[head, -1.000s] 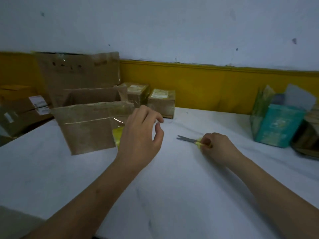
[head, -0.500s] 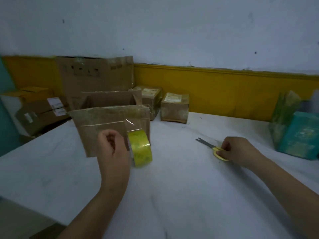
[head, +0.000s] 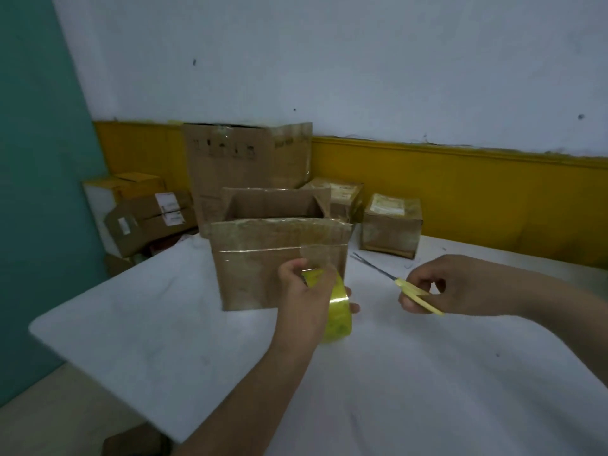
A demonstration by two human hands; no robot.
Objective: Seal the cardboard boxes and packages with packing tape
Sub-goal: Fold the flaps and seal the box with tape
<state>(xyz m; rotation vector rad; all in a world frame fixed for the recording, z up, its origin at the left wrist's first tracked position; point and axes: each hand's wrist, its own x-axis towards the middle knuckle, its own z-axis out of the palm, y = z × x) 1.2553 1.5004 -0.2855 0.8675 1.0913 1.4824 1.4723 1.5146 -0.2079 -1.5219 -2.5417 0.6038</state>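
Both forearms reach up from the lower edge over the white surface (head: 158,327). The left hand (head: 306,291) is raised with its back to the camera, fingers (head: 290,270) curled round the one yellow-green roll (head: 339,315) of tape and gripping it on edge just in front of the box (head: 263,274). A clear strip (head: 317,256) runs from the roll up onto the box's front. The right hand (head: 460,287), just beside, has its fingers (head: 419,278) closed on the yellow handles of the one pair of scissors (head: 404,287), blades pointing at the box. Behind stand an open box (head: 276,202) and a tall box (head: 243,159), with two taped packages (head: 391,225) to the right. Two cartons (head: 148,212) lie beyond the surface's left edge.
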